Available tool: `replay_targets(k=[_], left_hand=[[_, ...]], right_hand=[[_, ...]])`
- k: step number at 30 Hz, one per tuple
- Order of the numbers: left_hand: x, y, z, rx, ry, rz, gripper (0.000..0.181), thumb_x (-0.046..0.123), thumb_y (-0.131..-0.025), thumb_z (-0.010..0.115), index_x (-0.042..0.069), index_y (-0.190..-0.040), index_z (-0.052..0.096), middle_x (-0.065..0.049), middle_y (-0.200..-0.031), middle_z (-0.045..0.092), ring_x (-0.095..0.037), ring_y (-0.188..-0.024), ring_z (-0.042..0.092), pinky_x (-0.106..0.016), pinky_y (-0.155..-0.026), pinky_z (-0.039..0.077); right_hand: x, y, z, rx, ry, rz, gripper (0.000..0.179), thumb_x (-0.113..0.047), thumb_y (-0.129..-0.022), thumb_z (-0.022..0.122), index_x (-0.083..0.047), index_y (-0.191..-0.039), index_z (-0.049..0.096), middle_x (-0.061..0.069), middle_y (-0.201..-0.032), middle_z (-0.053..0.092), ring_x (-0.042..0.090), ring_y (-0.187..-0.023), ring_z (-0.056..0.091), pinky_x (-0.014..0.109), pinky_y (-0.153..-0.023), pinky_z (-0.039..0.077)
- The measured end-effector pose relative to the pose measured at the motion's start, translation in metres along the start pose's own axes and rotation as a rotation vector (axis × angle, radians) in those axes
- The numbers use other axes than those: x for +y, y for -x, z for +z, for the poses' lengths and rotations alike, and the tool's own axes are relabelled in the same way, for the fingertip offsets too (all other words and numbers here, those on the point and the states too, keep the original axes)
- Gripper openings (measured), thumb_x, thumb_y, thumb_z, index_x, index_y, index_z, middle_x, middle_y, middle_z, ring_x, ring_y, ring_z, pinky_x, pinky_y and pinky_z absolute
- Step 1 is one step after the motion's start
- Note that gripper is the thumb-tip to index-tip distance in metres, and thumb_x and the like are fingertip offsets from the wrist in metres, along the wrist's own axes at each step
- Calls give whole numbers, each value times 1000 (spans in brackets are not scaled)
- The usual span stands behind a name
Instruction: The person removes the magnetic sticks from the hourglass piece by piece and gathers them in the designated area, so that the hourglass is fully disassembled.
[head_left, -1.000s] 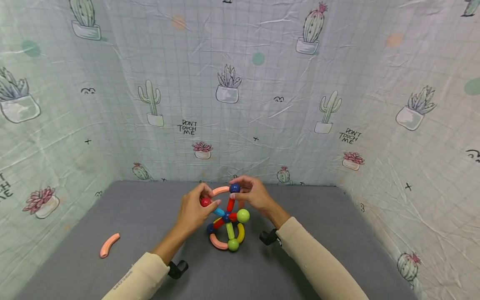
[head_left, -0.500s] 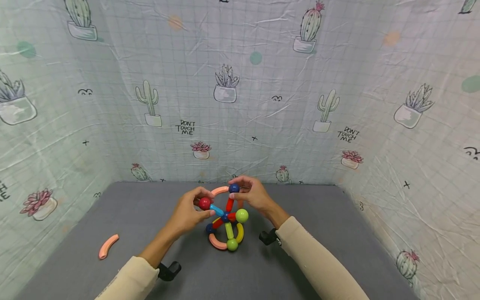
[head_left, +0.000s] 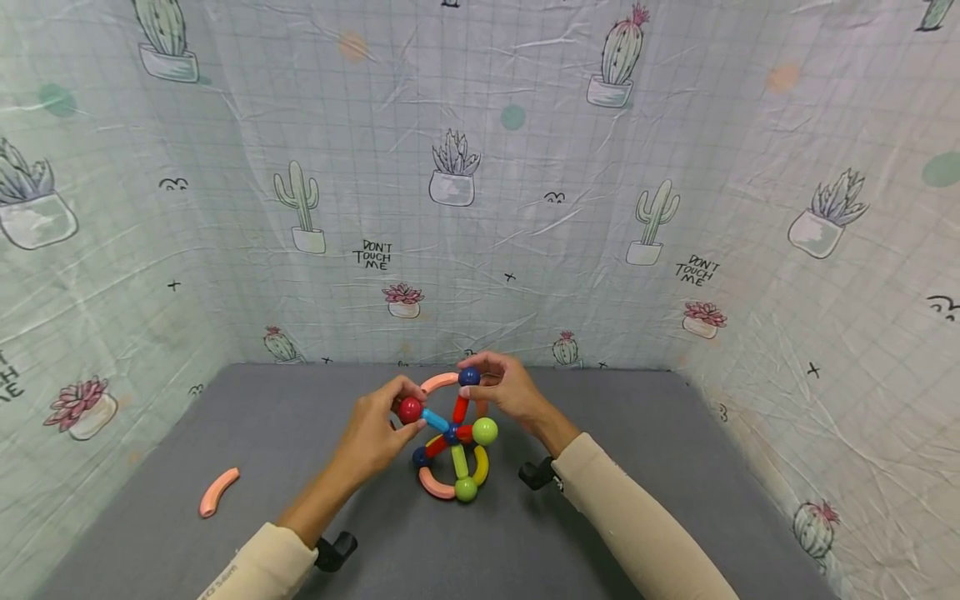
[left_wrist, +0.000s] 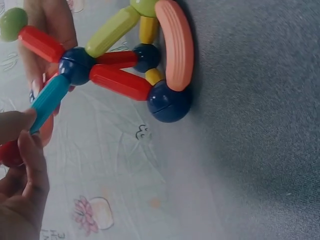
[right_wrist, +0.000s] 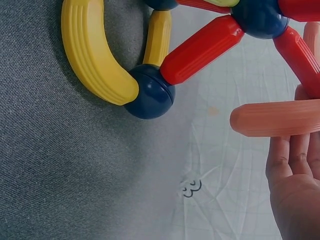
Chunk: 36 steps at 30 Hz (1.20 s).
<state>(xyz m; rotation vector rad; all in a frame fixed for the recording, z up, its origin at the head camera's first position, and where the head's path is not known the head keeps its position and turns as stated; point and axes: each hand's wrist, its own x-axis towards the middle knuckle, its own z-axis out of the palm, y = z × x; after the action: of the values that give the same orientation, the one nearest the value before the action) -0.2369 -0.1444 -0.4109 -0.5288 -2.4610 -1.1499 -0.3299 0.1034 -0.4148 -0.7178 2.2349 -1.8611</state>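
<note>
A ball-and-stick model stands on the grey table, its dark blue hub ball (head_left: 453,433) joining several sticks. My left hand (head_left: 375,429) pinches the blue stick (left_wrist: 50,100) at its outer end, beside the red ball (head_left: 410,409). At the top, my right hand (head_left: 506,387) holds a dark blue ball (head_left: 469,377) between thumb and fingers. A red stick (head_left: 461,408) runs from that ball to the hub. Two salmon curved sticks meet near it; one salmon curved stick (right_wrist: 277,119) passes before my right fingers. A light green ball (head_left: 485,431) sticks out toward me.
The model's base ring has yellow (right_wrist: 87,55) and salmon curved sticks (left_wrist: 177,45), a green ball (head_left: 466,489) and dark blue balls (left_wrist: 169,104). A loose salmon curved stick (head_left: 219,492) lies on the left of the table. A cactus-print cloth (head_left: 480,250) hangs around the table.
My left hand has shifted slightly left and down, its thumb moving off the front of the red ball, which shows more fully. My right hand has stayed on the top ball.
</note>
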Motion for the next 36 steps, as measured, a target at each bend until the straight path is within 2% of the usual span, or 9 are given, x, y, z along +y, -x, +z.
replay_targets(k=[3,5,10,14,16,21,26,34,36], left_hand=[[2,1,1,47,-38,33,38,5,-84,90,13,-113,67,-2,-105,76,-13,-86,67,-40,-74,62],[3,1,1,75,-53,42,41,7,-83,91,12,-115,66,-2,-106,76,-13,-88,67,-36,-74,61],[2,2,-6,122,-46,28,44,13,-84,91,12,-118,63,-4,-106,77,-17,-90,68,-26,-66,56],[-5,1,-14,157,-60,20,42,19,-82,93,14,-116,68,-3,-103,71,-17,-89,65,-24,-62,54],[-10,-1,-19,177,-76,20,41,22,-81,94,16,-115,71,-4,-102,67,-18,-88,63,-25,-64,53],[-25,-4,-29,217,-117,20,39,26,-81,94,19,-115,77,-4,-97,60,-21,-81,60,-26,-66,50],[-46,-7,-39,235,-141,-10,39,21,-84,92,14,-119,78,-8,-101,65,-22,-78,63,-25,-65,51],[-89,-11,-61,262,-166,-152,40,10,-86,90,6,-123,75,-18,-115,71,-29,-87,70,-26,-71,51],[-100,-13,-67,258,-172,-195,40,10,-87,89,5,-124,74,-20,-116,72,-31,-88,70,-26,-68,51]], right_hand=[[1,0,0,-1,-8,3,39,-12,-93,84,-14,-130,72,11,-130,71,20,-100,74,34,-90,60],[1,0,0,0,-12,6,40,-13,-93,84,-13,-130,72,12,-130,71,21,-100,74,34,-91,60],[1,1,-2,5,0,12,39,-15,-93,84,-13,-130,72,10,-130,72,21,-99,73,34,-94,59],[1,0,-2,9,9,15,38,-16,-94,83,-14,-130,72,10,-128,72,22,-96,71,34,-94,58],[1,0,-3,7,8,16,38,-15,-93,84,-14,-130,72,9,-129,72,21,-97,72,34,-95,59],[-1,1,-3,1,0,18,39,-13,-93,84,-14,-130,72,10,-132,71,21,-100,72,33,-94,59],[0,1,-4,-3,-9,20,39,-11,-93,83,-13,-130,72,11,-135,70,21,-102,73,33,-92,60],[0,1,-3,-17,-10,26,41,-13,-93,84,-9,-132,71,10,-133,71,20,-99,73,33,-93,59],[0,1,-3,-18,-15,26,42,-13,-93,84,-8,-133,70,10,-133,71,20,-100,73,33,-93,59]])
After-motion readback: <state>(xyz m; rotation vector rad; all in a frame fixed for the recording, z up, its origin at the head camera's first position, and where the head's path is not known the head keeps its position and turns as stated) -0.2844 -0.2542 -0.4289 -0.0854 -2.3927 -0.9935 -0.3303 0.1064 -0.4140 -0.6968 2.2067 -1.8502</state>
